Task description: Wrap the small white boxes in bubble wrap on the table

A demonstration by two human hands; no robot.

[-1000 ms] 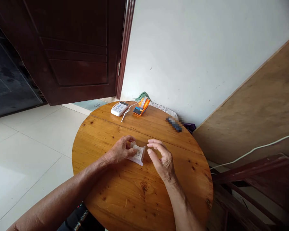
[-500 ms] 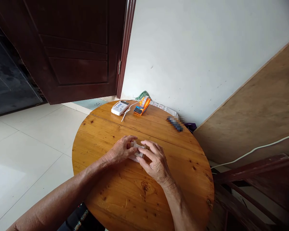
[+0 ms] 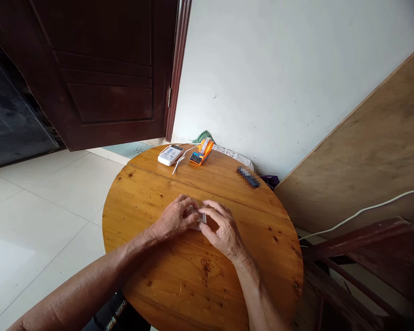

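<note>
Near the middle of the round wooden table (image 3: 207,269), a small, flat, clear plastic case (image 3: 202,219) with pale contents lies between both hands. My left hand (image 3: 177,215) wraps it from the left, its fingers bent over the far side and its thumb across the top. From the right, my right hand (image 3: 222,227) grips the case's edge with bent fingers and the thumb at the near corner. Fingers hide much of the case, so what is inside cannot be made out.
Toward the table's far edge are a white power bank (image 3: 170,155), a white cable (image 3: 179,165) and an orange tape dispenser (image 3: 202,152). A blurred dark object (image 3: 248,177) lies at the right. Behind stand a white wall (image 3: 262,82) and a dark door (image 3: 110,69).
My left fingers have closed further over the far side of the case, covering more of it. My right hand has shifted only slightly. The view has moved a little.
</note>
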